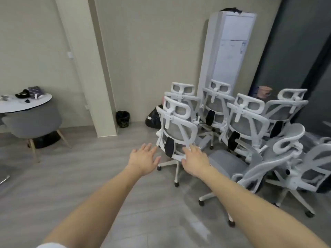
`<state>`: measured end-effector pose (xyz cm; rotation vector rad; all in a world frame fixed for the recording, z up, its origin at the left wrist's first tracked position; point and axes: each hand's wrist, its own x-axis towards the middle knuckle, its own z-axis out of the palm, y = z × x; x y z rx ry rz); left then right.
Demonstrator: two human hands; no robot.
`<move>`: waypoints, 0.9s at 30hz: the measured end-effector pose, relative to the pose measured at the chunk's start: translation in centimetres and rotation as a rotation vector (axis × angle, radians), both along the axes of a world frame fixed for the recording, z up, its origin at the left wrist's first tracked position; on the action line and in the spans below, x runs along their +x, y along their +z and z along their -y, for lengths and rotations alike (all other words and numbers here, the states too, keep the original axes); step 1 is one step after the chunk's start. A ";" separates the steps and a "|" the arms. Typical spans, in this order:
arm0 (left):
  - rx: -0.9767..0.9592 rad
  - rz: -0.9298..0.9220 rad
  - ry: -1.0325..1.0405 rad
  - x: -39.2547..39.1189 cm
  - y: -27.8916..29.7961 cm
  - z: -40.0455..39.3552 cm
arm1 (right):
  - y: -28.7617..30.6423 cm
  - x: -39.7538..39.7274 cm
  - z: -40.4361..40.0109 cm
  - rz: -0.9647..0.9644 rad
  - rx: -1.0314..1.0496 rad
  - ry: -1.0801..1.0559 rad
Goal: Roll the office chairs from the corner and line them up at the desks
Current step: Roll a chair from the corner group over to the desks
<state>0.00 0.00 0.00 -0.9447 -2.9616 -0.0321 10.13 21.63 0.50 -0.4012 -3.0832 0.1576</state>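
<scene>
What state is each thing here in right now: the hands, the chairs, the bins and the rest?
Left hand: open, fingers spread, holding nothing.
Right hand: open, at the nearest chair's back; contact unclear.
Nearest chair: upright, back toward the camera, at the cluster's left edge.
Other chairs: bunched together in the corner, none at a desk.
Bin: upright, dark liner in it.
Black bag: slumped on the floor against the wall.
Round table: small items on top.

Bare floor [80,176] open left of nearest chair [176,135], other chairs [247,122] packed tight right and behind
</scene>
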 end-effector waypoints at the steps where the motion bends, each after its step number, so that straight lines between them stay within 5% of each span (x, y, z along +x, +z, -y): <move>1: 0.010 -0.009 -0.007 -1.9 0.2 0.0 | 0.4 -1.8 0.0 -0.020 -0.003 -0.003; 27: -0.077 0.025 -0.036 -47.5 -5.7 -16.2 | -7.1 -44.7 -16.6 0.104 -0.122 -0.195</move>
